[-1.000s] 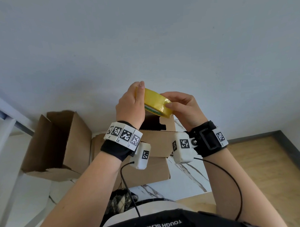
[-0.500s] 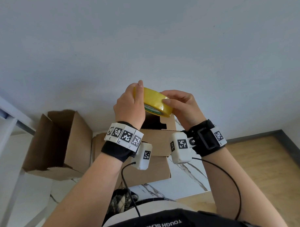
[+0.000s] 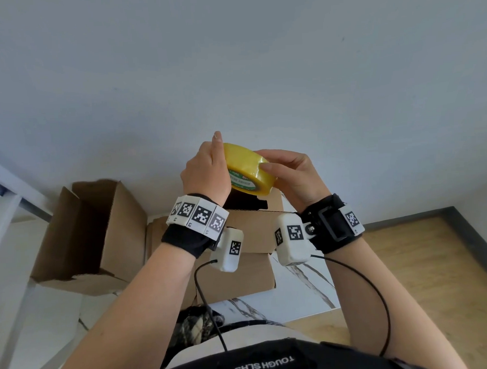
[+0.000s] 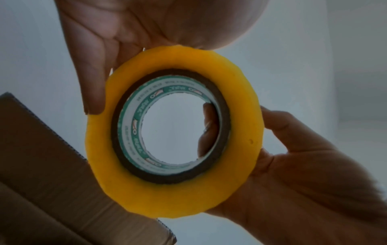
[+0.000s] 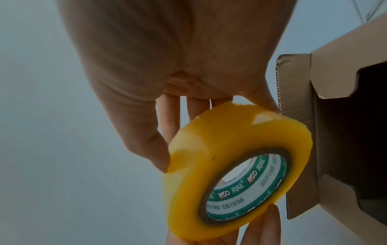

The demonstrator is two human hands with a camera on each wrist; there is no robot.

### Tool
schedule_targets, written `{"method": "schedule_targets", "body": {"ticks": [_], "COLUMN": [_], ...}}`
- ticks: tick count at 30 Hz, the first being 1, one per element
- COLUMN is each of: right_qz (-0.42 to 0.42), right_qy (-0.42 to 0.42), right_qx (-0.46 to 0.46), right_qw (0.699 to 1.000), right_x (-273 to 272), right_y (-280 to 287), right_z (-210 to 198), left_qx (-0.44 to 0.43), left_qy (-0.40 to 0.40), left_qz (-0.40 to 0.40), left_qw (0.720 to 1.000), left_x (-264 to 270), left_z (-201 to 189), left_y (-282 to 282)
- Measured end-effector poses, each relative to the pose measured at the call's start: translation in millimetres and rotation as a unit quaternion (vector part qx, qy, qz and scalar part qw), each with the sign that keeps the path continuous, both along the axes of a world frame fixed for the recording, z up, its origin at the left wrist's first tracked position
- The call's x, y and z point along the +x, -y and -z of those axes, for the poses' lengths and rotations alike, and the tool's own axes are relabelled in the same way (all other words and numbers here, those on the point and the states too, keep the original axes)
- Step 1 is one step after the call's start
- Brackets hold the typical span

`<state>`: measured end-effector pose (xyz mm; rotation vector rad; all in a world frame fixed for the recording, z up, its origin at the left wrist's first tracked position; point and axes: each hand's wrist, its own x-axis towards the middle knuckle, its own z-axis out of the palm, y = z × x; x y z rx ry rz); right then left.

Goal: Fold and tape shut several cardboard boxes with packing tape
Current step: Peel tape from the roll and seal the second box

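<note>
Both hands are holding the yellow packing tape roll (image 3: pixel 248 170) raised above the cardboard box (image 3: pixel 255 231). Left hand (image 3: pixel 206 171) fingers (image 4: pixel 92 92) are clamping its 9 o'clock edge; right hand (image 3: pixel 291 174) fingers (image 3: pixel 266 167) are curling around 3 o'clock.

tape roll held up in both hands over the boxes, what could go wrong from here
1. The tape roll is held only at its rim by the left hand and right hand, in mid-air; it could slip and drop.
2. No loose tape end shows, so finding it may take time.
3. The box below is still unsealed.
</note>
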<state>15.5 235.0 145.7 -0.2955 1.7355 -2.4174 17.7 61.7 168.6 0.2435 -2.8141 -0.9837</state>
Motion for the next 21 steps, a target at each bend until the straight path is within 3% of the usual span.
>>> {"method": "schedule_targets", "body": {"ticks": [5,7,10,12,15,21], "right_qz": [0.027,0.032,0.027,0.019,0.001,-0.034], "right_qy": [0.007,0.006,-0.001,-0.006,-0.029,-0.03], "right_qx": [0.019,0.031,0.047,0.054,0.079,0.064], "right_qw": [0.999,0.999,0.999,0.998,0.996,0.997], "right_x": [-3.2,-4.2,-4.5,-4.8,-5.5,-4.1], "right_y": [-1.3,-3.0,-4.3,-4.2,-4.6,-7.1], "right_z": [-0.3,-0.8,-3.5,-6.9,-10.4,-5.6], "left_qx": [0.034,0.028,-0.032,-0.032,-0.066,0.118], "left_qy": [-0.005,-0.072,-0.165,-0.154,-0.116,-0.081], "left_qz": [0.002,0.015,0.097,0.169,0.191,0.142], "left_qw": [0.999,0.997,0.981,0.973,0.973,0.979], "left_x": [0.6,-3.8,-7.8,-4.5,-1.8,1.4], "left_z": [0.9,1.3,-1.1,-5.9,-8.4,4.7], "left_y": [-3.1,-1.7,0.1,-2.5,-5.7,-10.1]}}
